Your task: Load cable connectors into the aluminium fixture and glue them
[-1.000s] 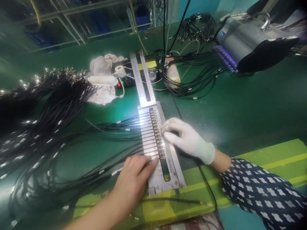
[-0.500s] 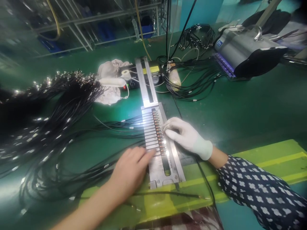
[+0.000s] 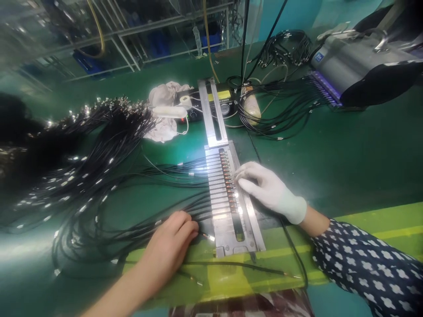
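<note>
A long metal fixture [image 3: 220, 193] lies on the bench, with several black cables [image 3: 194, 179] set side by side in its slots. Their stripped, coppery ends [image 3: 228, 176] line up along a dark opening. My bare left hand [image 3: 173, 237] is left of the fixture's near end, fingers curled round a black cable whose bright metal tip [image 3: 209, 237] sticks out past the fingertips. On the right, my white-gloved right hand [image 3: 269, 189] has its bent fingers and thumb gripping the fixture's right rail beside the cable ends; its fingertips are partly hidden.
A big bundle of black cables [image 3: 109, 141] spreads over the left. Behind the fixture stand a black control box [image 3: 228, 108], a white handle-like tool [image 3: 170, 112] and a cloth [image 3: 165, 93]. At back right, a grey machine [image 3: 357, 66] glows purple over cables. Loose cable [image 3: 244, 265] crosses the yellow-green front edge.
My left hand has drawn back left from the fixture's slots, and a cable tip now shows at its fingers. My right hand stays at the rail. The whole view has shifted slightly.
</note>
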Demonstrator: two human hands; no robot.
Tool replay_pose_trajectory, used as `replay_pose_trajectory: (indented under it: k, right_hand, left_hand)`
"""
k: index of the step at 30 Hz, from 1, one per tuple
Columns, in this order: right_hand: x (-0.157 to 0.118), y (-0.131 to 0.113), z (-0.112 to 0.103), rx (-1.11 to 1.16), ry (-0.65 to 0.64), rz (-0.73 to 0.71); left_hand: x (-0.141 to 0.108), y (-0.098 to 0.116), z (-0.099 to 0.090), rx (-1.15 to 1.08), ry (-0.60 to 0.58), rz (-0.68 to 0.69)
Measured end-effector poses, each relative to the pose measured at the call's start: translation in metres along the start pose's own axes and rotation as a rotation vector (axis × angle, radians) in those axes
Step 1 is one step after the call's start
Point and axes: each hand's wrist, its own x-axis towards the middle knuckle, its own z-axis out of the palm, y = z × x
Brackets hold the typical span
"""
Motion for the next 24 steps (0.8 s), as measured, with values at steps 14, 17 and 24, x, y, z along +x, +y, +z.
replay_pose_trajectory:
  k: [14, 17, 24]
  right_hand:
    - [0.002, -0.001, 0.001, 0.015, 0.019, 0.011]
    - [0.003, -0.001, 0.0, 0.01, 0.01, 0.013]
    - [0.005, 0.0, 0.0, 0.012, 0.013, 0.009]
  left_hand:
    - [0.036, 0.03, 0.024, 0.077, 0.169, 0.262]
    - [0.04, 0.028, 0.024, 0.1, 0.151, 0.268]
    - [0.041, 0.021, 0.027, 0.053, 0.119, 0.28]
